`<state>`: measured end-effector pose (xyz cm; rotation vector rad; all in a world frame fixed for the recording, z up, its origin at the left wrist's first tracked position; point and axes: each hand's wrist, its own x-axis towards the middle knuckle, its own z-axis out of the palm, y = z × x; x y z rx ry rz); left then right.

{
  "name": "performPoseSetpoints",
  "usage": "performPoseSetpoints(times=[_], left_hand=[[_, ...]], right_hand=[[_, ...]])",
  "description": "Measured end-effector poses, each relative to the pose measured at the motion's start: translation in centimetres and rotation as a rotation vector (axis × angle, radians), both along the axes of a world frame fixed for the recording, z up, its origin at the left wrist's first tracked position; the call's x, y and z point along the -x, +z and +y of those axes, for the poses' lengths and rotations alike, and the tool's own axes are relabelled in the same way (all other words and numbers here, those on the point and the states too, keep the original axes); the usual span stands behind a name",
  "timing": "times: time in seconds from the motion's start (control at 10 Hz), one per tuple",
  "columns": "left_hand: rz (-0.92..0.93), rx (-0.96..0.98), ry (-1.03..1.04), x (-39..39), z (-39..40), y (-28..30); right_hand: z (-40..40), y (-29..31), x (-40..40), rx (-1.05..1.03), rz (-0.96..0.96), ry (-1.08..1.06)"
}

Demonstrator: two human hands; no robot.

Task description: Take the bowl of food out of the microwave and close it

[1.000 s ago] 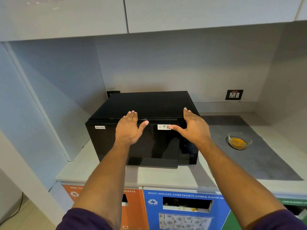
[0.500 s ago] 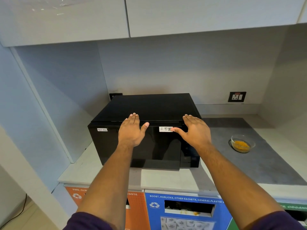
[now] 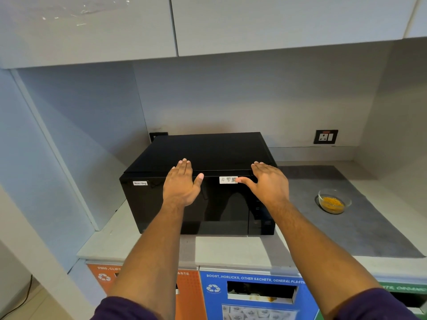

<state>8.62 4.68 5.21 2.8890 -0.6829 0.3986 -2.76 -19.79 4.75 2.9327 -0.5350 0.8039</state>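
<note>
hands lie flat and spread on the front of the microwave [image 3: 208, 181]: left hand [image 3: 181, 183] on the upper door with fingertips over the top edge, right hand [image 3: 269, 183] near the door's right side, thumb beside a small white sticker [image 3: 228, 179]. both are open with fingers extended, gripping nothing, and well apart from each other. the door looks flush with the body, so it seems shut, though a latch cannot be seen.

risk from here is small. a hard push could slide the microwave back on the counter [image 3: 231, 250], since nothing visibly holds it in place; if the door has not quite caught, letting go could let it swing out. the right hand, drawing away, could sweep toward the bowl [image 3: 333, 200], but it sits well apart on the grey mat [image 3: 369, 227], so a knock seems unlikely.

bowl: clear glass, upright, holding a low heap of yellow-orange food, well below the rim. below the counter, a blue bin [image 3: 254, 296] has an open slot with scraps inside; what they are i cannot tell. an orange bin [image 3: 104, 276] stands to its left, contents hidden.
</note>
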Motion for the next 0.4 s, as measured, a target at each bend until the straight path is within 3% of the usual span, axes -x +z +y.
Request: performPoseSetpoints(times=[0.4], left_hand=[[0.023,-0.008,-0.065,0.6,0.8,1.5]], right_hand=[[-1.7,0.7,1.8,-0.088,0.008,0.166]])
